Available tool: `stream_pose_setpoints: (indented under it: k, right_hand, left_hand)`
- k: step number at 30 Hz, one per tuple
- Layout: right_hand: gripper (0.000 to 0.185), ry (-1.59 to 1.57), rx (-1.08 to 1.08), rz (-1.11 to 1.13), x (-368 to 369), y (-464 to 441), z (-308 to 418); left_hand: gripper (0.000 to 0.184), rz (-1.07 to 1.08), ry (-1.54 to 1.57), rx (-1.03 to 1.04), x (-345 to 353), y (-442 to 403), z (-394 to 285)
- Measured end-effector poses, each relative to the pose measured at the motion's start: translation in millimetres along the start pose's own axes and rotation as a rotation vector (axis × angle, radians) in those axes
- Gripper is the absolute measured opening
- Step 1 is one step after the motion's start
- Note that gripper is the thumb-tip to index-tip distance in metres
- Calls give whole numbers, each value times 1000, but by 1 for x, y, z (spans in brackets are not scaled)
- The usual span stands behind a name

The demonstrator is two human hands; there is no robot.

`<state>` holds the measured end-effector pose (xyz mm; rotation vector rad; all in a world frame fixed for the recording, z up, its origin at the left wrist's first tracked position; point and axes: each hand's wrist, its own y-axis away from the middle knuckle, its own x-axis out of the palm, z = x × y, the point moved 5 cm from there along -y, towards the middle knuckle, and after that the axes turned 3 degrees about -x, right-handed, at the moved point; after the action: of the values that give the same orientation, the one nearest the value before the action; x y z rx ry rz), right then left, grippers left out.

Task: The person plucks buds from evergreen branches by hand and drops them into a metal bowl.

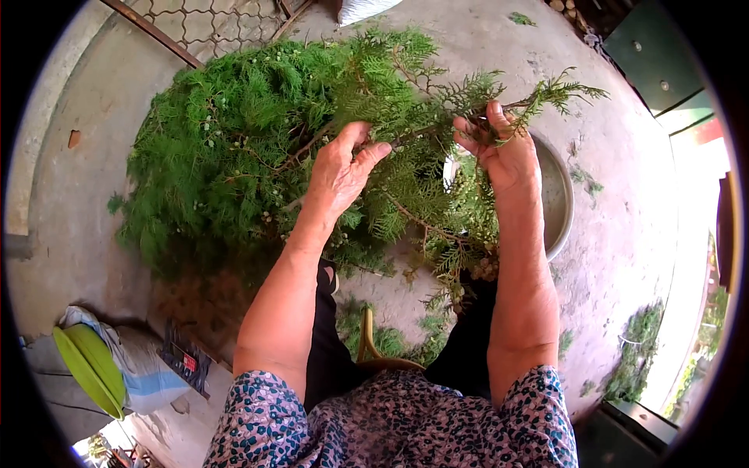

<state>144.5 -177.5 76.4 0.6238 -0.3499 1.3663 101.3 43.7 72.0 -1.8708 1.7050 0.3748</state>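
A leafy evergreen branch (417, 134) stretches between my two hands, its flat, fern-like sprays hanging below and its tip pointing right. My left hand (342, 168) pinches the woody stem between thumb and fingers. Farther along, toward the tip, my right hand (505, 152) is closed around the stem, thumb up. Behind and left of my hands lies a large heap of cut green branches (211, 148) with small pale cones among the leaves. Partly hidden under my right forearm is a round metal basin (567, 195).
A lime-green basin (86, 370) and a white-and-blue sack (148, 374) stand at lower left. A metal grille (211, 27) is at the top. Loose sprigs (636, 351) lie on the concrete floor (616, 234) at right. Dark green cabinets (655, 58) stand at upper right.
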Motion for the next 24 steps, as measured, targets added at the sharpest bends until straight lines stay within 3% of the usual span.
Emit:
stream_pose_setpoints:
  k: [2, 4, 5, 6, 8, 9, 13, 18, 20, 21, 24]
  right_hand:
    - [16, -68, 32, -46, -1, 1, -4]
    - [22, -57, 33, -41, 0, 2, -2]
    - [27, -75, 40, 70, 6, 5, 3]
    - [32, -93, 46, 182, 12, 7, 7]
    - [44, 94, -25, 233, 10, 5, 24]
    - [44, 159, -100, 200, 4, 4, 31]
    - [33, 265, -241, 73, -18, 6, 53]
    - [24, 154, -323, -69, -43, 0, 57]
    - [17, 176, -265, -64, -46, 0, 53]
    - [15, 197, -218, 11, -40, 2, 45]
    - [20, 339, -98, 52, -30, 9, 24]
  left_hand:
    - [31, -52, 70, 43, -6, -1, -2]
    - [21, 200, 24, -130, 0, -3, 7]
    - [14, 150, 221, -124, -1, -2, 11]
    - [14, 152, 220, -117, 0, -2, 15]
    - [12, 76, 536, -59, -5, -5, 18]
    - [30, -14, 607, -35, -8, -5, 8]
    - [25, -132, 555, -174, -23, -5, 19]
    - [16, -362, 678, -145, -31, -5, 14]
    - [12, -407, 679, -153, -33, -2, 20]
    - [20, -452, 721, -233, -32, -2, 15]
    - [29, -525, 715, -129, -33, 0, 19]
